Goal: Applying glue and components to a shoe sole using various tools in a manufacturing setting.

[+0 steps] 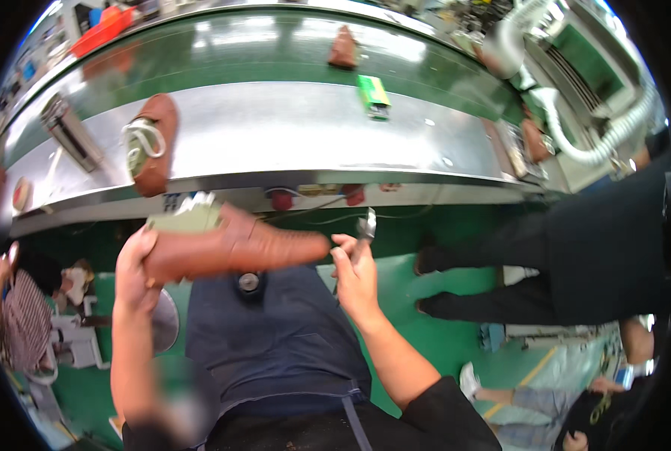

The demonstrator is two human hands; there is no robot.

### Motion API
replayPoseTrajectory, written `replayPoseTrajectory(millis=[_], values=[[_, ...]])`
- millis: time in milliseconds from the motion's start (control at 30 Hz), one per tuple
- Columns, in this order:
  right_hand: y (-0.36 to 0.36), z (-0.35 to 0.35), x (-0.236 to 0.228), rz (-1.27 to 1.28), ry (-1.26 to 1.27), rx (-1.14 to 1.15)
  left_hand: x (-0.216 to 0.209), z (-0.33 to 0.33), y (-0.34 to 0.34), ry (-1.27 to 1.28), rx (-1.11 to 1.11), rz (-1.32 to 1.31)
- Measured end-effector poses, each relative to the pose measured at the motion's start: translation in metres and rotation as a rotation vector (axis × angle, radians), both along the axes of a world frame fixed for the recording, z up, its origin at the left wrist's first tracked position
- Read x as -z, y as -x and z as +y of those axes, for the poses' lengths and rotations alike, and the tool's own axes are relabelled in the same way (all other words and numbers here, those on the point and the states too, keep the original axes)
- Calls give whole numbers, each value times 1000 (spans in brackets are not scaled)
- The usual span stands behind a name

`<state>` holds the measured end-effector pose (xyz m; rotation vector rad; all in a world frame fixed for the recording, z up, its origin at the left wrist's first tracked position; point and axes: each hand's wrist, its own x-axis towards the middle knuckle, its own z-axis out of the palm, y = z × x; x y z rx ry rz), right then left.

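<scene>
A brown leather shoe upper (pixel 234 244) with an olive-green lining and white laces hangs sideways in front of my lap. My left hand (pixel 136 259) is wrapped round its heel end. Close to the toe, my right hand (pixel 356 282) grips a small hand tool (pixel 367 225) whose shiny metal head sticks up past the fingers. The tool's exact kind is blurred, and its lower part is hidden in my palm. Whether the right fingertips touch the toe, I cannot tell.
On the metal bench (pixel 275 128) stand a laced brown shoe (pixel 155 143), a metal cylinder (pixel 72 135) and a green box (pixel 373 96). Another brown shoe (pixel 343 49) rests on the green belt behind. A machine with a white hose (pixel 591 150) is at right, beside a dark-clothed person (pixel 576 240).
</scene>
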<state>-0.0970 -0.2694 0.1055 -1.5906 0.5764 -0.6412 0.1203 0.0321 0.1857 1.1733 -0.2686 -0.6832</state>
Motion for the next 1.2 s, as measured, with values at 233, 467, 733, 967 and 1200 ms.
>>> replayPoseTrajectory(millis=[233,467,733,967,1200], values=[[8,54,5,361,-77,-637,27,35,44,-464,228,-29],[-5,104,-25,582,308,-625,44,-7,58,-499,333,11],[-6,96,-11,379,332,-400,85,-36,114,-556,-38,-632],[-3,76,-1,369,232,-424,100,-36,116,-540,-57,-790],[0,66,-3,273,-210,-521,108,-24,97,-406,141,-800]])
